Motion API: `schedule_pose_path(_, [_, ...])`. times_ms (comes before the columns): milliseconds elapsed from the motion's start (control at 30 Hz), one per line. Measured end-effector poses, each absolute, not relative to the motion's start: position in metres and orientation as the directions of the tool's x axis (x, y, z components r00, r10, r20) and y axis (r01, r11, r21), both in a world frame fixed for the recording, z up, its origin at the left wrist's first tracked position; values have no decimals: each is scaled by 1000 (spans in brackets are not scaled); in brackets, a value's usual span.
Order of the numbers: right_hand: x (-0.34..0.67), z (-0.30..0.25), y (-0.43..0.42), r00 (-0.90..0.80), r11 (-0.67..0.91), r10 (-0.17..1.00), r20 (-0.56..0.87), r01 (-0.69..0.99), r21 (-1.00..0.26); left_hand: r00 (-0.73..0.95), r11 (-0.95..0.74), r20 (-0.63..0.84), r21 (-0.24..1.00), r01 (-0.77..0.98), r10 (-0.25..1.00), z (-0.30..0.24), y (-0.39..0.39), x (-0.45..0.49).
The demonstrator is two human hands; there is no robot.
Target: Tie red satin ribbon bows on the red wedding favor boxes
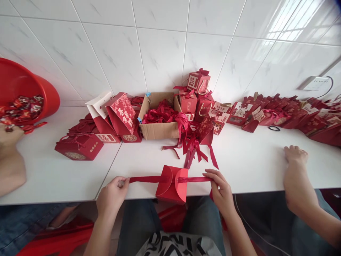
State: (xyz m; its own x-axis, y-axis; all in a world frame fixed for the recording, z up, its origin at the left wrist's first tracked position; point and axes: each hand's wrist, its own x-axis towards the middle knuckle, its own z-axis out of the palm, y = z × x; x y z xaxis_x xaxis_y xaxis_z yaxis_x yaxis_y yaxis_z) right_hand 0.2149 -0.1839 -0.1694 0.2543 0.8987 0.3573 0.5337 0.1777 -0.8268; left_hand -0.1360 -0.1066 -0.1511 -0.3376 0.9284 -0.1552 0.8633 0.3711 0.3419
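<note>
A small red gift box (170,193) with rounded closing flaps sits at the table's front edge, between my hands. A dark red ribbon (145,179) runs out of it to both sides. My left hand (113,193) pinches the ribbon's left end between thumb and fingers. On the other side my right hand (220,186) grips the right stretch of ribbon, with part of it hanging below the hand. Both stretches look pulled nearly straight. Behind the box, loose ribbons (195,151) spill out of a cardboard box (160,130) full of red ribbon.
Finished-looking red gift boxes (198,81) are stacked by the wall, with several more (80,144) to the left. A long row of red boxes (282,113) lines the right. A red basin (48,96) holds wrapped sweets. Other people's arms (298,177) rest on both sides.
</note>
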Motion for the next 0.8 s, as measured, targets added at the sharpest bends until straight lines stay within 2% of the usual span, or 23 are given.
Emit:
schedule_pose_path(200, [216, -170, -186, 262, 189, 893, 367, 524, -831, -447, 464, -134, 338, 819, 885, -148, -108, -159])
schedule_pose_path(367, [211, -176, -187, 279, 161, 892, 355, 537, -828, -406, 391, -47, 386, 836, 913, -151, -111, -156])
schedule_pose_path(467, [205, -176, -190, 454, 84, 806, 379, 547, -833, -321, 258, 39, 510, 821, 946, -155, -120, -144])
schedule_pose_path(533, [201, -175, -195, 555, 58, 757, 345, 468, -882, -204, 161, -15, 670, 724, 979, -154, -129, -134])
schedule_pose_path(567, [199, -174, -198, 551, 69, 783, 289, 384, -921, -114, 140, -86, 753, 643, 990, -152, -134, -129])
schedule_pose_path(600, [197, -172, -201, 497, 74, 844, 204, 268, -961, -4, 145, -171, 820, 554, 985, -148, -139, -124])
schedule_pose_path(667, [191, -168, -208, 238, -19, 971, -15, 14, -1000, 226, 194, -309, 888, 417, 924, -140, -148, -113])
schedule_pose_path(733, [183, -164, -212, -45, -200, 980, -195, -150, -968, 365, 235, -368, 903, 360, 855, -132, -155, -104])
schedule_pose_path(800, [175, -162, -215, -159, -342, 936, -313, -214, -915, 423, 262, -396, 903, 340, 815, -127, -157, -97])
